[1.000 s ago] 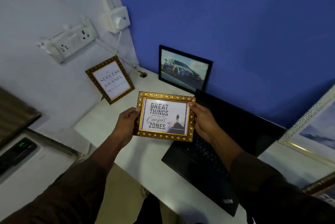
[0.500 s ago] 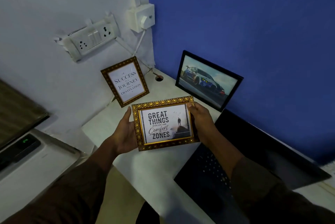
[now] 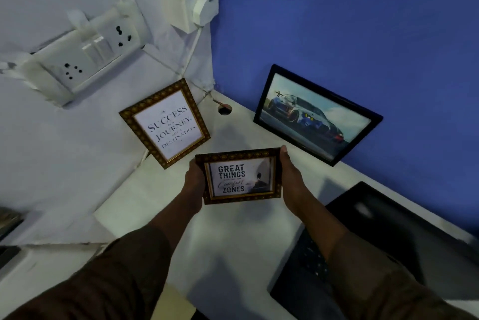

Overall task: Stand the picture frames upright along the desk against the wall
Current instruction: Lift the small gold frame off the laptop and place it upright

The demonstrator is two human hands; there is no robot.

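I hold a small gold-bordered frame [image 3: 239, 176] reading "Great things... comfort zones" over the white desk [image 3: 228, 236]. My left hand [image 3: 194, 179] grips its left edge and my right hand [image 3: 290, 177] grips its right edge. It faces me, tilted back, in the desk's corner area. A gold frame with the "Success is a journey" text [image 3: 166, 122] leans upright against the white left wall. A black frame with a car picture [image 3: 316, 115] leans against the blue back wall.
An open black laptop [image 3: 357, 249] lies on the desk at the right. A cable hole [image 3: 224, 109] sits in the desk corner. A socket strip [image 3: 85, 58] and a switch box [image 3: 193, 3] with a cable are on the white wall.
Both hands carried the "Great things" frame forward and lower, toward the desk corner between the two leaning frames. My view shifted closer to that corner.
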